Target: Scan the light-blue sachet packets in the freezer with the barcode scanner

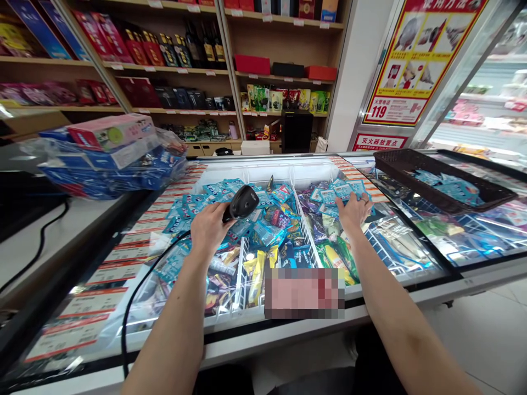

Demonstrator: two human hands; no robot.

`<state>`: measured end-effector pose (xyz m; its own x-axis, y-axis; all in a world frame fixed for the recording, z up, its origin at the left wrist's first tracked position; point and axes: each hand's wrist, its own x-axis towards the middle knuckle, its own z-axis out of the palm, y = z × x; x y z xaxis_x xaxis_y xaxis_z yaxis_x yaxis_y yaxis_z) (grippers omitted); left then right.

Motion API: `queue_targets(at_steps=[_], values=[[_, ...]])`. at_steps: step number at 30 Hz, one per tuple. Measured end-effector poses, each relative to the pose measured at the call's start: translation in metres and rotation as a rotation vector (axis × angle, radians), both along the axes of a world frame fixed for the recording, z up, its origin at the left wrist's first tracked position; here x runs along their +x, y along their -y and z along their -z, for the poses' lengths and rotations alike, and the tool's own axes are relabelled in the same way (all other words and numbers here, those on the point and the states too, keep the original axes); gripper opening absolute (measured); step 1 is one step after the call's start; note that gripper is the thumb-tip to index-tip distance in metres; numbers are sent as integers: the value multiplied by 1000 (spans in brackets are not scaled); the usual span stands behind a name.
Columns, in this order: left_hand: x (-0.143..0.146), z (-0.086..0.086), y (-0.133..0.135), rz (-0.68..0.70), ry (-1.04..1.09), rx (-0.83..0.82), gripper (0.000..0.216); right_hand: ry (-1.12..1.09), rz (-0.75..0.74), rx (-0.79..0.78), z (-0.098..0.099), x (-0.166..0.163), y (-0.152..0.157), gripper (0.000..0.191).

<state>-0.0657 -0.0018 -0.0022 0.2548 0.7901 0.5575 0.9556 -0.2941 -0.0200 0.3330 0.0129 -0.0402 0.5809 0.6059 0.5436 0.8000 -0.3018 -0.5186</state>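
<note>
A black handheld barcode scanner (244, 203) is gripped in my left hand (211, 226), above the freezer's left part. Its dark cable (142, 285) runs down past my left forearm. Many light-blue ice cream packets (187, 206) lie under and around that hand. Over the right-hand compartment, my right hand (354, 209) rests on more light-blue packets (335, 193), its fingers spread apart; the fingertips are partly hard to make out. Below it lie green and yellow wrapped packs (335, 258). Yellow wrappers (258, 269) and dark-blue ones stand in the middle compartment.
White wire dividers (304, 225) split the freezer. A brown basket (387, 159) with blue packets sits on the right-hand glass. Plastic-wrapped boxes (111, 148) are stacked at left. Price labels (82, 307) line the left glass. A blurred pink block (304, 293) covers the front edge.
</note>
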Motion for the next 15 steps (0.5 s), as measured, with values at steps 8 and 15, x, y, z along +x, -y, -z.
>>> queue_targets(at_steps=[8,15], values=[[-2,-2,2,-17,-1,-14,33,182,-410,-2,-3,-37,4,50],[-5,-2,1,-24,1,2,31,303,-1061,-198,5,-91,0,54]])
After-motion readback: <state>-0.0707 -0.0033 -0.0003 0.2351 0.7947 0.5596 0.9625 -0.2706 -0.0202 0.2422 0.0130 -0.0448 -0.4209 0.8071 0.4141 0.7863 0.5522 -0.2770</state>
